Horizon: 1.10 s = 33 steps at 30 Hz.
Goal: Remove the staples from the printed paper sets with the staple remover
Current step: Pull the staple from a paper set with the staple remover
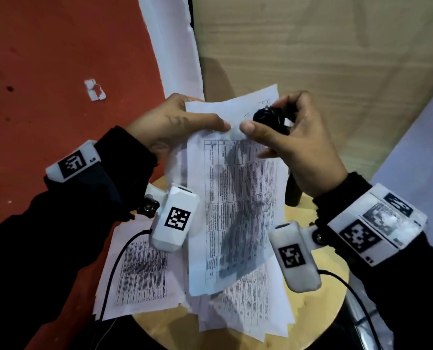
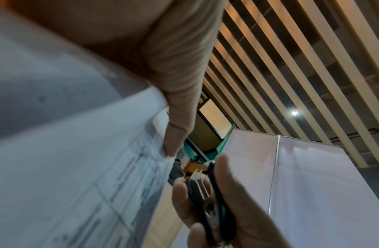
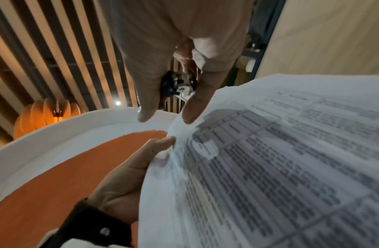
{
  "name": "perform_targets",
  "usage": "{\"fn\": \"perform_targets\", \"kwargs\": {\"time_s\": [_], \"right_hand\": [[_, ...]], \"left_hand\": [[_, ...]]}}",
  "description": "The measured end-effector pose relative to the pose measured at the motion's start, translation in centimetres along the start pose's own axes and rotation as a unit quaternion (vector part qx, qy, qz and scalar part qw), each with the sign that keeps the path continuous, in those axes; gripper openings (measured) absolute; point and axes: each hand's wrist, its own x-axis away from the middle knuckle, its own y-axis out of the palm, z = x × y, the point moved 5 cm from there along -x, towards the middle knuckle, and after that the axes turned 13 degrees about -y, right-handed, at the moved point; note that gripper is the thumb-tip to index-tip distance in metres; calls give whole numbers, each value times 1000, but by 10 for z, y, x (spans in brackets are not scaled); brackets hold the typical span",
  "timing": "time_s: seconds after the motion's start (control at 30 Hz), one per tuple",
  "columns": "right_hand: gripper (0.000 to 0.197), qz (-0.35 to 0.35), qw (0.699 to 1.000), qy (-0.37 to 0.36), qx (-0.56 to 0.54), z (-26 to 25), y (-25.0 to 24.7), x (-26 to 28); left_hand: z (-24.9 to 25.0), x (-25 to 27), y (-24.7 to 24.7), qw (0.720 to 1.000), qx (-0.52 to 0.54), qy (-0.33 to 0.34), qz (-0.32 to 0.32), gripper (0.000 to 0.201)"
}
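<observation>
My left hand point(image 1: 180, 122) pinches the top left corner of a printed paper set point(image 1: 235, 198), held up above the stool with the thumb on its front. My right hand point(image 1: 293, 137) grips a black staple remover point(image 1: 268, 116) at the set's top edge, thumb and fingers curled round it. In the left wrist view the left thumb point(image 2: 179, 117) presses the paper set point(image 2: 78, 167) and the staple remover point(image 2: 207, 193) sits in the right hand's fingers. In the right wrist view the staple remover point(image 3: 177, 83) shows between the right fingers, above the paper set point(image 3: 269, 159). No staple is visible.
More printed sheets point(image 1: 142, 271) lie spread on a round wooden stool point(image 1: 319, 304) below the hands. A torn paper scrap point(image 1: 94, 90) lies on the red floor point(image 1: 46, 72). A wooden panel point(image 1: 311, 46) stands behind, and a white strip point(image 1: 175, 46) runs beside it.
</observation>
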Motion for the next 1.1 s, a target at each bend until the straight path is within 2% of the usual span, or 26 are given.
{"fn": "perform_targets", "kwargs": {"time_s": [0.07, 0.2, 0.37, 0.53, 0.7, 0.77, 0.87, 0.9, 1.0, 1.1], "right_hand": [[51, 7, 999, -22, 44, 0, 4, 0], [45, 1, 980, -116, 160, -9, 17, -4], [38, 7, 963, -183, 199, -15, 22, -7], [34, 8, 954, -212, 210, -24, 24, -4], [36, -7, 958, -205, 198, -29, 18, -7], [35, -7, 963, -198, 184, -30, 17, -8], [33, 9, 972, -175, 158, -31, 13, -10], [33, 16, 975, -164, 152, -31, 11, -12], [34, 29, 987, -116, 108, -29, 7, -17], [36, 14, 996, -68, 59, -27, 5, -20]], "left_hand": [[0, 0, -1, 1000, 5, -2, 16, 9], [2, 1, 3, 1000, 17, 3, 22, 5], [4, 3, 7, 999, 39, -1, 18, 7], [2, 2, 8, 999, 38, -10, 17, 3], [3, 2, 6, 1000, 24, -12, -1, 9], [6, 2, 6, 1000, 14, -8, -2, 5], [8, 4, 6, 1000, -9, 8, 4, 35], [8, 6, 6, 1000, -17, 13, 3, 37], [7, 11, 11, 999, -39, 33, -8, 19], [5, 12, 10, 998, -28, 48, 3, 17]]}}
